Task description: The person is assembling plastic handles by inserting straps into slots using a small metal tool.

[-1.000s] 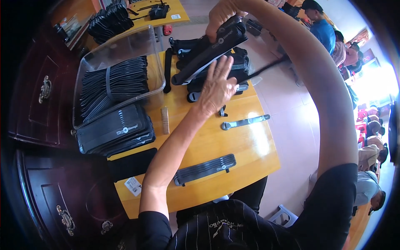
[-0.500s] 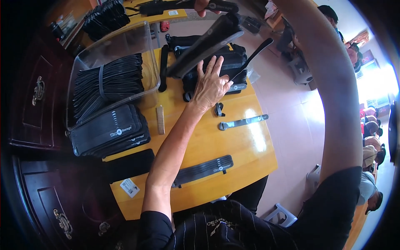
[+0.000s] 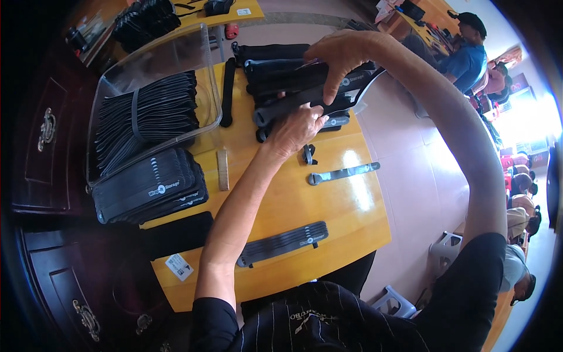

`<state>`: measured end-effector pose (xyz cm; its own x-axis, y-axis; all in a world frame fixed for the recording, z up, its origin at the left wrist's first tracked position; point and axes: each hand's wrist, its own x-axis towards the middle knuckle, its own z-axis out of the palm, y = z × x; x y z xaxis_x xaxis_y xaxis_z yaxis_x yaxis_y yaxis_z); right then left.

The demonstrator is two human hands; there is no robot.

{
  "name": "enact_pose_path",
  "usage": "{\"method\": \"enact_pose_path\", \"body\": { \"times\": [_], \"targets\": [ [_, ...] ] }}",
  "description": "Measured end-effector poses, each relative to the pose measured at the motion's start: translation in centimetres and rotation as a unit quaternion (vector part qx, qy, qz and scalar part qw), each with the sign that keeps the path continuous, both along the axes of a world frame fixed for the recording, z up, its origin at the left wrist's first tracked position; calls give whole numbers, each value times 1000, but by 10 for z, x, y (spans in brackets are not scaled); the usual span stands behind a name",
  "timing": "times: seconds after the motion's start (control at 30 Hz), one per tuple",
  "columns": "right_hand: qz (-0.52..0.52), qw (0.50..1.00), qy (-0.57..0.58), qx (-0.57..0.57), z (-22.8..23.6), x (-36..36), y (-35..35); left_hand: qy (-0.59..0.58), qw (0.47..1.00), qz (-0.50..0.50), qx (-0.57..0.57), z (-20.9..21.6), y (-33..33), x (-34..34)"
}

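Note:
A bundle of long black straps (image 3: 285,107) with pale print lies slantwise over a pile of similar black straps (image 3: 275,69) at the table's far end. My right hand (image 3: 343,54) arches over the bundle from above, thumb on its near side and fingers on the far side, closed on it. On its near edge, my left hand (image 3: 293,130) has its thumb in front; its other fingers are mostly hidden behind the bundle, with one fingertip showing above. A thin dark strap end curves out to the right of the right hand.
A clear plastic bin (image 3: 214,88) holds banded black straps (image 3: 149,114). Before it sits a stack of wide black straps (image 3: 146,185). On the yellow table (image 3: 281,193) lie a wooden strip (image 3: 223,170), a grey strap (image 3: 343,173) and a strap stack (image 3: 284,243). Other people sit at right.
My right hand has come down and nearer from the far edge, bringing the strap bundle onto the pile. My left hand, flat on the pile before, now has its fingers behind the bundle.

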<state>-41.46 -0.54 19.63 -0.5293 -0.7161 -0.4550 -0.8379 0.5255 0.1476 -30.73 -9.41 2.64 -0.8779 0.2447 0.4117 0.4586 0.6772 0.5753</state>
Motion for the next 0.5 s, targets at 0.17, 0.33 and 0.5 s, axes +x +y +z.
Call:
{"method": "enact_pose_path", "body": {
  "times": [0.17,0.33,0.5],
  "targets": [
    [37,999,-16,5,3,19,-12,-116,991,-28,60,1,-4,-3],
    [82,983,153,54,31,40,-34,24,1000,5,20,4,-2,-2],
    [209,944,206,152,57,50,-60,69,997,11,-16,1,-2,-9]
  ]
}}
